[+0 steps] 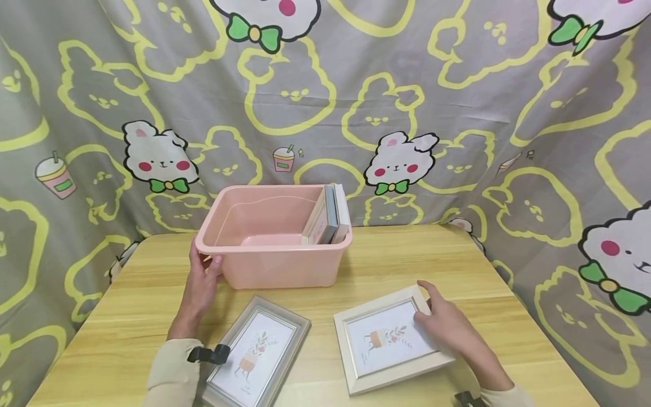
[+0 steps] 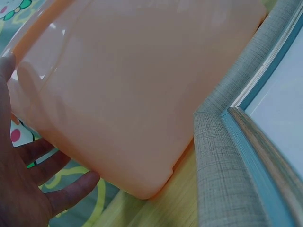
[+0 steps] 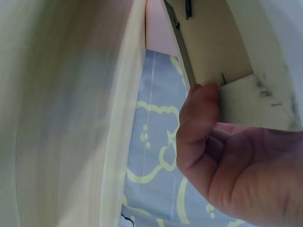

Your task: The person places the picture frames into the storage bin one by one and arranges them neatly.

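Cream with a silver inner edge [image 1: 351,349] (and a plant picture [image 1: 380,339]), the frame [image 1: 393,341] tilts at near right, gripped by the right hand [image 1: 447,325], while the left hand [image 1: 199,285] holds the far pink tub [image 1: 282,267] by its left corner.

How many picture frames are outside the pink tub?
2: a grey picture frame on the table, and a cream picture frame held in the right hand. Inside the pink tub, more frames stand partly hidden.

I see from here a wood-grain table [image 1: 407,260] and, behind it, a grey curtain [image 1: 341,152] printed with yellow outlines and white rabbits.
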The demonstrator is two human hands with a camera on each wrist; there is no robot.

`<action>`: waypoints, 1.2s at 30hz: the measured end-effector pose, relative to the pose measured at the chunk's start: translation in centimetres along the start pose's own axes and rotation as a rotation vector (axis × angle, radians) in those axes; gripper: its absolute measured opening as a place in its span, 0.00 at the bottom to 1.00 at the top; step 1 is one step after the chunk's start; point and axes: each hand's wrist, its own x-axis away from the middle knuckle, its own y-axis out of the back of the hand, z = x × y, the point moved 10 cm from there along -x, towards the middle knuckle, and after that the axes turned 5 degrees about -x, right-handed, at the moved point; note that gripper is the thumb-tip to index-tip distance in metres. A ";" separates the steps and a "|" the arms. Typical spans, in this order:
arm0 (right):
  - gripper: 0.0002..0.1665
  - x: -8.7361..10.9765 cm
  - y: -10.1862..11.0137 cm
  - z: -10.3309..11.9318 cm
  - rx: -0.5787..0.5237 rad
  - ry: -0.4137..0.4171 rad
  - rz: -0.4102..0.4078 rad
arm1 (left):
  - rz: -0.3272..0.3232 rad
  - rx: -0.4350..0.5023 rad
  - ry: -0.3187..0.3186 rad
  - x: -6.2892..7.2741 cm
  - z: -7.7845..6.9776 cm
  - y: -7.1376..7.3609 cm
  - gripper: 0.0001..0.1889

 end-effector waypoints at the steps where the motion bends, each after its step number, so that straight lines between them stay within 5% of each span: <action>1: 0.44 0.0 0.0 0.0 -0.012 -0.001 0.001 | -0.001 -0.001 0.000 0.0 0.0 0.0 0.38; 7: 0.43 -0.1 0.2 0.1 -0.128 0.007 0.009 | -0.004 0.002 -0.011 0.0 -0.1 0.1 0.37; 25: 0.44 0.7 0.3 1.8 -0.732 0.036 0.190 | -0.003 -0.017 -0.029 0.0 -0.3 0.0 0.37; 36: 0.44 1.4 0.4 3.2 -0.813 0.091 0.257 | -0.015 -0.007 -0.016 0.1 -0.1 0.1 0.37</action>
